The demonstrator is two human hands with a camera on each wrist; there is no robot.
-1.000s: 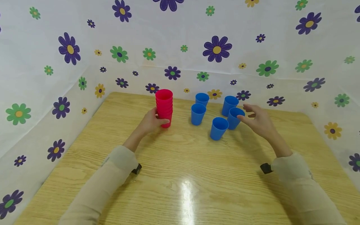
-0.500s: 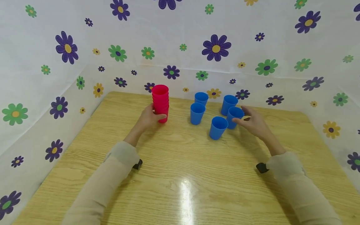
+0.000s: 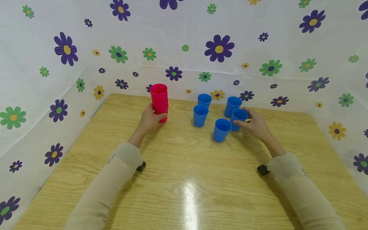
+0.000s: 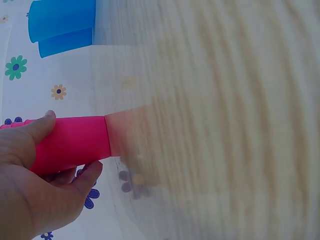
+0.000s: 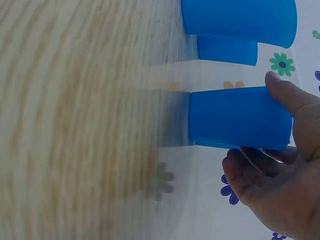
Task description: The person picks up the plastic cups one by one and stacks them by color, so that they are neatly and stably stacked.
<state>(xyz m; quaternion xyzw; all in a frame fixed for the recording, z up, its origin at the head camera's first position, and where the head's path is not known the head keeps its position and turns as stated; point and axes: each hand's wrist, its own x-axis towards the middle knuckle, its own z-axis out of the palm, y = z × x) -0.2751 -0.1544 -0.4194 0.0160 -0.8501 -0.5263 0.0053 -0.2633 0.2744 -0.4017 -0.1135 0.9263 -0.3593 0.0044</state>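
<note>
My left hand (image 3: 148, 118) grips a tall stack of nested red cups (image 3: 159, 100) low down, thumb across the front. The stack stands upright on the table in the head view. In the left wrist view, the bottom red cup (image 4: 75, 140) meets the tabletop. My right hand (image 3: 254, 124) holds the rightmost blue cup (image 3: 239, 119) near its rim. The thumb lies on the near side of that cup, while the fingers are on the far side, partly hidden. The right wrist view shows this cup (image 5: 235, 117) upright on the table.
Several other blue cups stand close by: one in front (image 3: 221, 131), one behind (image 3: 233, 106), and two farther left, the nearer (image 3: 200, 115) partly covering the other (image 3: 204, 99). A flower-patterned sheet (image 3: 184, 19) borders the wooden table (image 3: 172, 179) at the back and sides.
The left hand has shifted the red stack to the left and slightly back. The right hand has moved left and closed around the rightmost blue cup. The blue cups have kept their arrangement.
</note>
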